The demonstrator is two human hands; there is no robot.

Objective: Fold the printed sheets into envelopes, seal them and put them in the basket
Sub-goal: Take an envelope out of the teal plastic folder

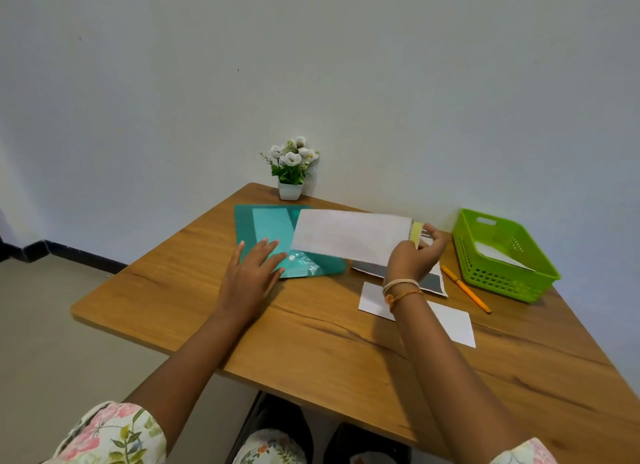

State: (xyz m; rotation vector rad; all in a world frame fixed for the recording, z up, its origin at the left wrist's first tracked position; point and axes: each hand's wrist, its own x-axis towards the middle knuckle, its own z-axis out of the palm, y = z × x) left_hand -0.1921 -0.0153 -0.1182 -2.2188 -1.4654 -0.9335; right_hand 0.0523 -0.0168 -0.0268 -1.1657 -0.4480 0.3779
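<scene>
My right hand (pixel 414 252) pinches the right end of a white sheet (pixel 349 237) that has a yellow strip at that edge, and holds it lifted above the table. My left hand (pixel 251 273) lies flat with straight fingers on a teal plastic folder (pixel 266 228). A printed sheet with dark grey blocks (pixel 431 282) lies under my right wrist. Nearer to me lies a folded white envelope (pixel 450 321). The green basket (pixel 498 276) stands at the far right with a white envelope (pixel 498 254) inside.
An orange pen (pixel 465 293) lies between the printed sheet and the basket. A small white pot of white flowers (pixel 291 173) stands at the table's back edge against the wall. The wooden table (pixel 311 342) ends close to my lap.
</scene>
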